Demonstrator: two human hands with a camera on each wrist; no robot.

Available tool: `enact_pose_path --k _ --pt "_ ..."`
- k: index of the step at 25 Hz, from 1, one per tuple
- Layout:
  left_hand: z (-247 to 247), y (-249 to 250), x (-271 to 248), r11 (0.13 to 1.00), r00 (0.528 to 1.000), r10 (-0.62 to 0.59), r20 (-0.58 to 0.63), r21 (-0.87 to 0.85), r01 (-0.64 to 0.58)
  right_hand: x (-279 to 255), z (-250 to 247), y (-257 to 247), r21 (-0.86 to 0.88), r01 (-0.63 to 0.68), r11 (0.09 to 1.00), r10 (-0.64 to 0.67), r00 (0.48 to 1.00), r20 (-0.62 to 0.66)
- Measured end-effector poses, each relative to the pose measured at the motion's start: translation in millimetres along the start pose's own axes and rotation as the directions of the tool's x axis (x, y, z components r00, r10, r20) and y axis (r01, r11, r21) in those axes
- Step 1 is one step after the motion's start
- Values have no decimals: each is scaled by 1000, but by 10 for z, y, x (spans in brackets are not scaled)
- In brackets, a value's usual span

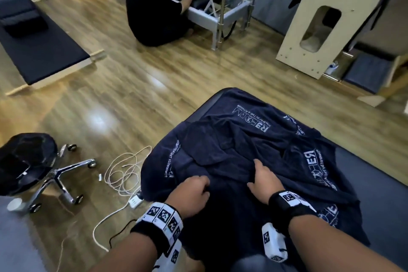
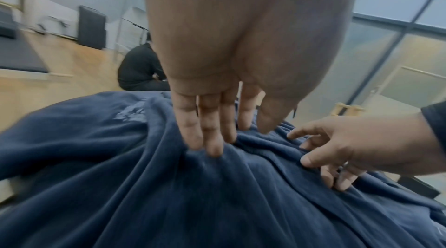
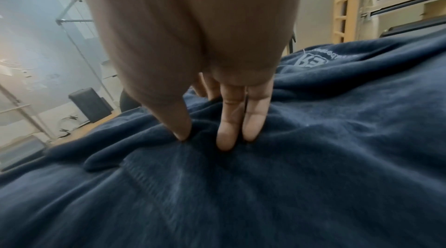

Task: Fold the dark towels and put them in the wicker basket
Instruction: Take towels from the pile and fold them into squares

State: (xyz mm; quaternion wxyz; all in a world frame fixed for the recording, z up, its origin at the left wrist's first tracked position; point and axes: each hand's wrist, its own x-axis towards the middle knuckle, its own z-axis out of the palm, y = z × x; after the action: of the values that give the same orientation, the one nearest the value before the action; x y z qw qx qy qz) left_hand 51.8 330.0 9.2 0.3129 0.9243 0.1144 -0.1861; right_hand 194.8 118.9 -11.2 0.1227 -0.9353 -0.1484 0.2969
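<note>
Towel pile (image 1: 254,152) directly under both hands, stretching away ahead. Left hand (image 1: 191,192) fingers bunching cloth; right hand (image 1: 263,180) fingers spread, pressing. Basket unseen.

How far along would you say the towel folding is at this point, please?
Done: nothing visible; the dark towels lie in a rumpled, unfolded heap on the padded table. In hand: the left hand and right hand rest on the top towel, fingers pressing into the cloth, apparently gathering it; no firm hold shows. Left: all the folding and putting away; no wicker basket is in view.
</note>
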Motion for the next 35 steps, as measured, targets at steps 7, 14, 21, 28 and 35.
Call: enact_pose_path --k 7,14,21,28,35 --pt "-203 31 755 976 992 116 56 178 -125 -266 -113 59 122 23 992 -3 987 -160" --pt "-7 445 1026 852 919 316 235 356 -384 -818 5 507 206 -101 973 159 945 -286" --pt "41 1204 923 726 775 574 265 272 -631 -1401 153 843 325 -368 871 455 853 -256" --pt "566 1620 594 647 579 702 415 -30 -762 -1815 369 717 466 -217 858 379 880 -287" --pt "812 2015 319 653 563 696 446 -65 -755 -2193 395 968 572 -196 797 506 733 -454"
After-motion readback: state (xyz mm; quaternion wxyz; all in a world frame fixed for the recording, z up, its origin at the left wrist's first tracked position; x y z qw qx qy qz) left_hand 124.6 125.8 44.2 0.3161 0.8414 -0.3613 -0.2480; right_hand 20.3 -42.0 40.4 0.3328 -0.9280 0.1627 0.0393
